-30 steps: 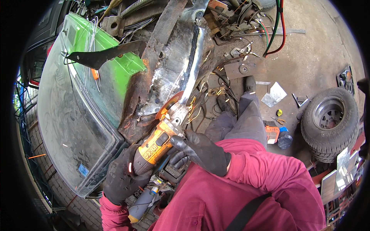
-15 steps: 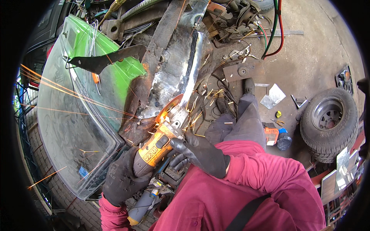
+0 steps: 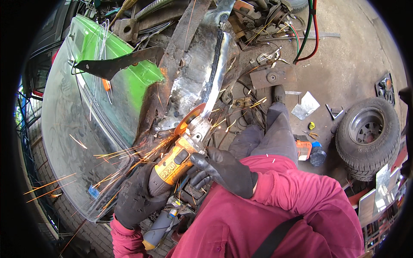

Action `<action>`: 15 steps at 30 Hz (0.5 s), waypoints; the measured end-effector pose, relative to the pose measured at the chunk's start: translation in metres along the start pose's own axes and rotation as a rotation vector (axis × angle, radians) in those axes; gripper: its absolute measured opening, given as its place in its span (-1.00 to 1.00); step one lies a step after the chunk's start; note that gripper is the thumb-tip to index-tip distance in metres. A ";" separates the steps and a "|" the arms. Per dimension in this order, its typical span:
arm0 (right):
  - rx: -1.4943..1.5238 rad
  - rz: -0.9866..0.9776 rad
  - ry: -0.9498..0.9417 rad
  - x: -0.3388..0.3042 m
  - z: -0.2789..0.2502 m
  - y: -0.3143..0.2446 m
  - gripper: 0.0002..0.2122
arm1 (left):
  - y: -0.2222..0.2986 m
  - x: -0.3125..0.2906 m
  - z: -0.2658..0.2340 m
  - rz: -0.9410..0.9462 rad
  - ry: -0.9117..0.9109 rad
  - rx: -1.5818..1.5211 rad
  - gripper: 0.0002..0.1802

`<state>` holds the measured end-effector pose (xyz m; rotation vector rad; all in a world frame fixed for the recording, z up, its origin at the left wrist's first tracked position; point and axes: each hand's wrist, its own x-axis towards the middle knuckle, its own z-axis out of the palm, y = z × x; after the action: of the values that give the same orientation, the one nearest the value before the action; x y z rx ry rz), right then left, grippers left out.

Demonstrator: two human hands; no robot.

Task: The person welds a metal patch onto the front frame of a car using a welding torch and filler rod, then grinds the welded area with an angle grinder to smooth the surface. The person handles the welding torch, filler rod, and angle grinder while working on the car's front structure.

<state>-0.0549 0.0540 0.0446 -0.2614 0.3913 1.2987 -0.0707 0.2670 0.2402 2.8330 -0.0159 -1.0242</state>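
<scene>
An orange and grey angle grinder (image 3: 173, 164) runs with its orange-lit disc (image 3: 189, 119) against the lower end of a bare, shiny metal panel (image 3: 189, 88). Black-gloved, my left hand (image 3: 138, 194) is closed around the rear of the grinder's body. My right hand (image 3: 226, 170), in the same kind of glove, is closed beside the grinder's head, its fingers curled; what lies inside the palm is hidden. Sparks (image 3: 124, 162) fly off the disc to the lower left, and some scatter to the right. A dark seam (image 3: 214, 64) runs up the panel from near the disc.
Left of the panel are green bodywork (image 3: 129, 81) and a dusty windscreen (image 3: 77, 129). A dark metal bracket (image 3: 116, 64) juts over them. Red and green hoses (image 3: 310, 38) hang at the upper right. A wheel (image 3: 368, 137) lies right, near an orange box (image 3: 303, 149). A grey cylindrical tool (image 3: 159, 230) lies below.
The main spark stream has swung from the upper left to the lower left. Both hands and the grinder stay almost where they were, with the disc still at the panel.
</scene>
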 end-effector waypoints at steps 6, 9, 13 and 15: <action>-0.021 -0.009 0.011 -0.001 -0.001 0.000 -0.49 | 0.004 0.000 -0.001 -0.024 -0.011 0.010 -0.07; -0.018 -0.009 0.004 -0.001 -0.002 -0.001 -0.51 | 0.004 0.003 -0.002 -0.010 -0.007 -0.039 -0.10; 0.020 -0.007 -0.015 -0.003 0.000 -0.001 -0.51 | 0.008 0.008 -0.004 -0.062 -0.038 -0.100 -0.14; 0.009 -0.023 -0.010 -0.004 0.002 -0.001 -0.52 | 0.013 0.009 -0.006 -0.141 -0.067 -0.132 -0.17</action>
<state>-0.0542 0.0506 0.0481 -0.2512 0.3848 1.2749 -0.0597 0.2542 0.2406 2.7112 0.2398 -1.1038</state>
